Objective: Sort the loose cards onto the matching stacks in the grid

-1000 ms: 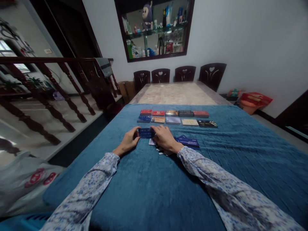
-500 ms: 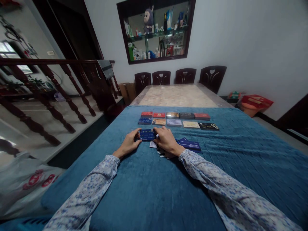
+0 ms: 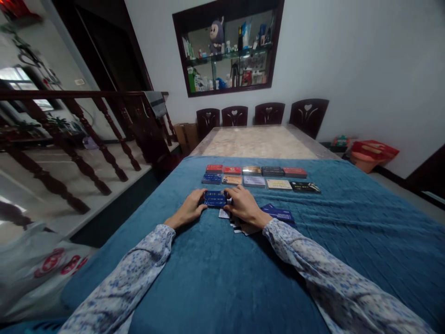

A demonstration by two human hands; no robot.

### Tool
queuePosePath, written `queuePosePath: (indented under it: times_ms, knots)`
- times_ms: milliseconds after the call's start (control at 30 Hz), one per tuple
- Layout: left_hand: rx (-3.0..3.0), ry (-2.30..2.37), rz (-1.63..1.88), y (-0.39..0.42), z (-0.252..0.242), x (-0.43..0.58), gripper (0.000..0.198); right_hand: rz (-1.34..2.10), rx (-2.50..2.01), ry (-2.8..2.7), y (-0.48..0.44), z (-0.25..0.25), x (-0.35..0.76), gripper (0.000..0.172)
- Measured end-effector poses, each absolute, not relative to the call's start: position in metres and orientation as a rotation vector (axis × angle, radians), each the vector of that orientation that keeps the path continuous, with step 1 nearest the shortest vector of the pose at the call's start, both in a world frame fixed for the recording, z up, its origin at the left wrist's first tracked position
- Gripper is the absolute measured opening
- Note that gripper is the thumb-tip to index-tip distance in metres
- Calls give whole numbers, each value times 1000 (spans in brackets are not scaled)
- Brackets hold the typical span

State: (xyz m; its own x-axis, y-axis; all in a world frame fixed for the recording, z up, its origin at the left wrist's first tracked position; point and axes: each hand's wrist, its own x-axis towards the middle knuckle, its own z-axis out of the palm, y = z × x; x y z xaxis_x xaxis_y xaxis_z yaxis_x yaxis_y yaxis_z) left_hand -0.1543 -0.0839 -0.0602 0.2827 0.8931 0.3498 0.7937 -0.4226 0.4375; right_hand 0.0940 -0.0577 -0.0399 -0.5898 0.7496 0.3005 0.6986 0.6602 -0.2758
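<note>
Between my two hands is a dark blue printed card [image 3: 215,199], low over the cloth; whether it is one card or a small stack I cannot tell. My left hand [image 3: 189,208] pinches its left end with thumb and fingers. At the right end, my right hand [image 3: 244,207] grips it the same way. Partly under the right hand and wrist lie loose white, black-striped and brownish cards [image 3: 238,227]. Purple-blue cards [image 3: 280,214] fan out just right of that wrist. Beyond the hands, a blue card stack [image 3: 212,178] stands nearest the held card.
Two rows of card stacks cross the cloth, including a red stack [image 3: 295,172] and a black one [image 3: 305,187]. The blue cloth [image 3: 208,273] covers the near table; bare tabletop [image 3: 257,141] shows behind. Dark chairs [image 3: 234,116] stand at the far end, a plastic bag [image 3: 41,273] at left.
The whole view has shifted slightly, so everything sits a little lower. Both hands keep their hold on the blue card, in nearly the same place on the cloth.
</note>
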Motion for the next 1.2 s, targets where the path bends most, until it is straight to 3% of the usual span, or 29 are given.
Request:
queuePosePath:
  times_ms: [533, 733, 1200]
  knots:
    - [2345, 1595, 858, -47, -37, -172, 55, 215, -1120, -2463, -26, -19, 71, 28]
    - [2398, 1644, 794, -25, -26, -182, 50, 152, -1251, -2525, -11, -3, 61, 41]
    - [2384, 1724, 598, 28, -18, -184, 43, 99, -1313, -2626, 46, -8, 49, 48]
